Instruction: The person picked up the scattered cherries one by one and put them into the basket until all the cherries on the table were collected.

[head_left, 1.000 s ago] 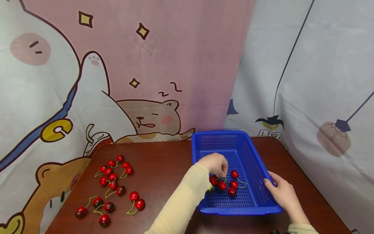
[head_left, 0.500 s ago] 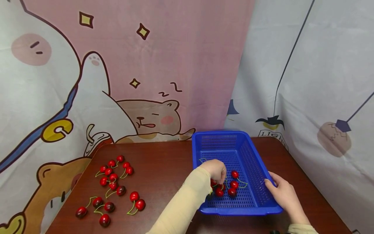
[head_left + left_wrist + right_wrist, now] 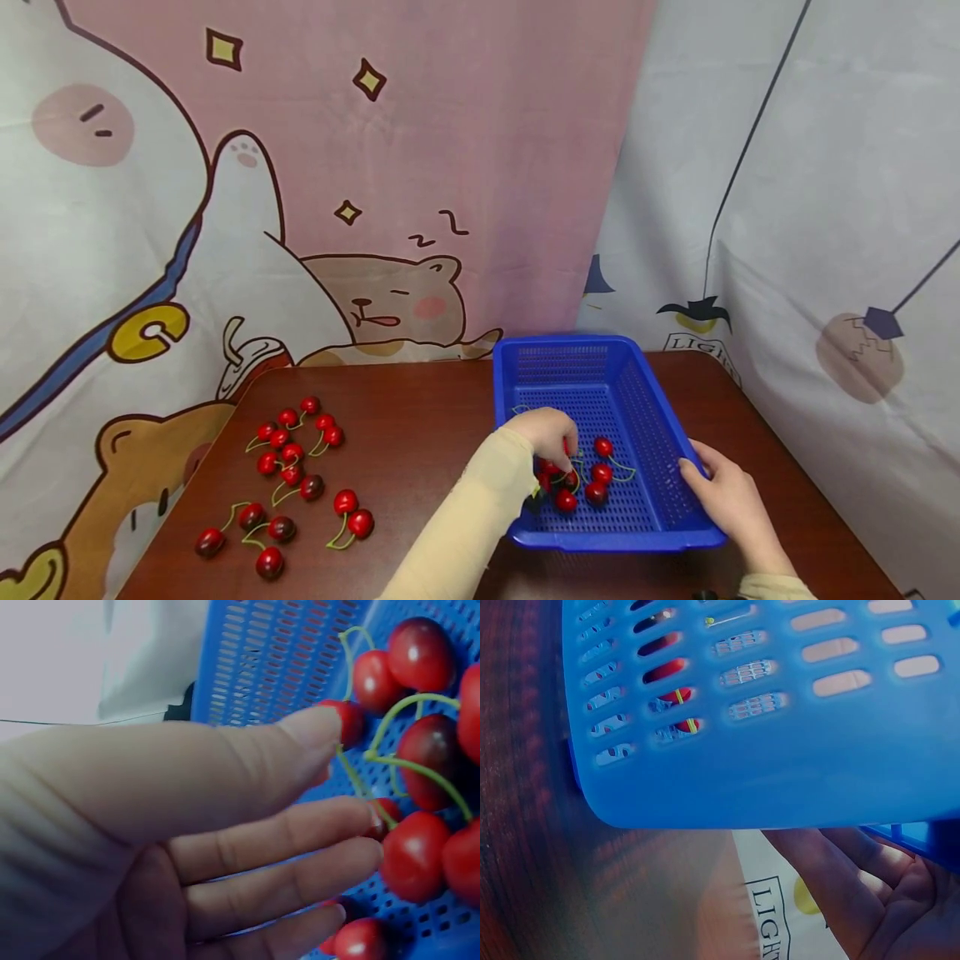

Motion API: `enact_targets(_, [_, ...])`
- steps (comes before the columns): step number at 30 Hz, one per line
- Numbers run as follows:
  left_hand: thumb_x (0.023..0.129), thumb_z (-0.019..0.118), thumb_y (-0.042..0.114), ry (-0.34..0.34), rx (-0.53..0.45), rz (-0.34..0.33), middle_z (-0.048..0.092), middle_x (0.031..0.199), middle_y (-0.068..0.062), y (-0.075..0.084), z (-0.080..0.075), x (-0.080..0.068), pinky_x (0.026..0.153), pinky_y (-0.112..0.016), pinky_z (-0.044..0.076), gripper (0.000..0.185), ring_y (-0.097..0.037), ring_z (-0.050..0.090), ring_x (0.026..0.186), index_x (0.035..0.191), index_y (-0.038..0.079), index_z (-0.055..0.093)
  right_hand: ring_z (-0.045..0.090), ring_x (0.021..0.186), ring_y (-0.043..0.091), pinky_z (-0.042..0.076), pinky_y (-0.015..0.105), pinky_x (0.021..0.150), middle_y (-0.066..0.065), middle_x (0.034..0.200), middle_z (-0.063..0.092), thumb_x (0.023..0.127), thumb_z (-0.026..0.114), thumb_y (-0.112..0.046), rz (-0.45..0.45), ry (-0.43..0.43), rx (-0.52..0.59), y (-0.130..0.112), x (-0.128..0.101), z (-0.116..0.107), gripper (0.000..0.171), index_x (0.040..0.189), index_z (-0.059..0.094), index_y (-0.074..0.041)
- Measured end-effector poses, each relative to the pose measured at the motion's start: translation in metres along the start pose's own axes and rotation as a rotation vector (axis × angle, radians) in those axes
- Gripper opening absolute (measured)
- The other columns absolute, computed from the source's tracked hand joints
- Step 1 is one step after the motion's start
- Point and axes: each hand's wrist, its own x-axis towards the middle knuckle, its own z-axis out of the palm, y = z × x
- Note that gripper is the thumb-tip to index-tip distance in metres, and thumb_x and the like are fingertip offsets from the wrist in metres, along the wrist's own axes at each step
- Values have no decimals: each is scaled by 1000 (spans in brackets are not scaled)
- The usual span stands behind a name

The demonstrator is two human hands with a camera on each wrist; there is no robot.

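Left fingers (image 3: 300, 825) lie nearly straight and close together, thumb stretched above them, tips among the cherries (image 3: 581, 483) on the basket (image 3: 660, 467) floor; a green stem runs between thumb and forefinger, but I cannot tell whether it is pinched or just let go. By my reading this is the setting-down step: a bunch is landing on the small heap in the basket, at the tray's seven o'clock. From there the left hand (image 3: 551, 433) bends down at the wrist, cream sleeve (image 3: 465, 525) sloping away toward six o'clock. The next move, I judge, calls for a clean lift clear of the tangled stems, then a reach to nine o'clock, where the loose cherries (image 3: 292, 475) lie on the table (image 3: 420, 433). The right hand (image 3: 723, 500) grips the basket's rim at four o'clock, fingers curled round its edge, steadying it.
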Motion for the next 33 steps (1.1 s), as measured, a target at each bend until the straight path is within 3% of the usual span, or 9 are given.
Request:
enact_targets(8, [86, 79, 23, 84, -81, 42, 68, 91, 7, -4, -17, -8, 75, -22, 50, 25, -4, 60, 80, 108, 14, 74, 65, 72, 20, 52, 36, 65, 27, 105, 67, 101, 53, -28, -6, 1, -18, 2, 0, -2, 55, 140, 45, 9])
enact_targets(14, [88, 77, 27, 165, -52, 48, 70, 96, 4, -5, -29, -20, 76, -22, 51, 27, -5, 60, 79, 112, 16, 73, 65, 73, 21, 53, 36, 65, 28, 107, 66, 101, 53, -28, 1, -4, -18, 3, 1, -2, 55, 141, 44, 9])
enact_targets(21, [90, 74, 29, 214, -82, 76, 71, 101, 4, -11, -40, -34, 79, -22, 51, 31, -7, 64, 90, 118, 16, 71, 64, 75, 21, 51, 37, 66, 28, 108, 66, 101, 53, -28, -1, 4, -27, 3, 0, -2, 55, 140, 45, 9])
enact_targets(28, [90, 74, 27, 295, -217, 85, 72, 101, 3, -30, -41, -50, 82, -23, 52, 32, -5, 65, 91, 119, 13, 70, 65, 73, 20, 52, 35, 64, 29, 108, 66, 101, 53, -29, 9, -12, -11, 3, 1, 0, 57, 141, 44, 10])
enact_targets(33, [90, 74, 25, 385, -305, 47, 71, 101, 1, -47, -37, -64, 80, -26, 54, 31, -9, 66, 91, 118, 12, 69, 65, 73, 21, 52, 35, 64, 29, 108, 66, 101, 53, -29, 4, -8, -15, 2, 2, 0, 56, 141, 44, 10])
